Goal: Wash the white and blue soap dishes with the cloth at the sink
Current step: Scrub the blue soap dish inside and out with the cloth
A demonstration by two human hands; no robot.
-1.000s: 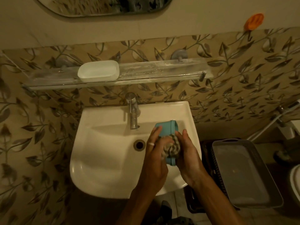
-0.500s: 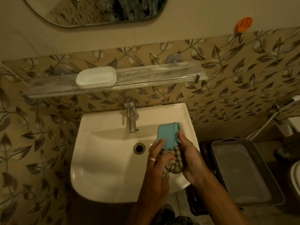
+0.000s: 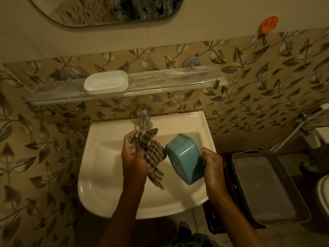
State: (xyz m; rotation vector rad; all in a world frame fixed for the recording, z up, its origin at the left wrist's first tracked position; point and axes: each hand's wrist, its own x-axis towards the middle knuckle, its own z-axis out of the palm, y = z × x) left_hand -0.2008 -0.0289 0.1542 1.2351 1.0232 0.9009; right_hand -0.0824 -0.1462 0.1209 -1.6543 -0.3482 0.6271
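My right hand [image 3: 212, 163] grips the blue soap dish [image 3: 184, 158] by its right edge, tilted with its underside toward me, over the right side of the white sink [image 3: 103, 175]. My left hand [image 3: 132, 157] holds the checked cloth [image 3: 149, 148] bunched just below the tap [image 3: 143, 116], its loose end hanging down. Cloth and blue dish are just apart. The white soap dish [image 3: 106, 82] rests upright on the glass shelf [image 3: 169, 81] above the sink, toward its left half.
A grey tray [image 3: 267, 186] sits on a dark basket [image 3: 231, 182] to the right of the sink. An orange hook [image 3: 268, 24] is on the wall at upper right. A mirror [image 3: 110, 9] hangs above. A hose [image 3: 293, 132] runs at far right.
The hands have parted: my left hand pulled the cloth off the blue dish toward the tap, and my right hand moved the dish right and tilted it.
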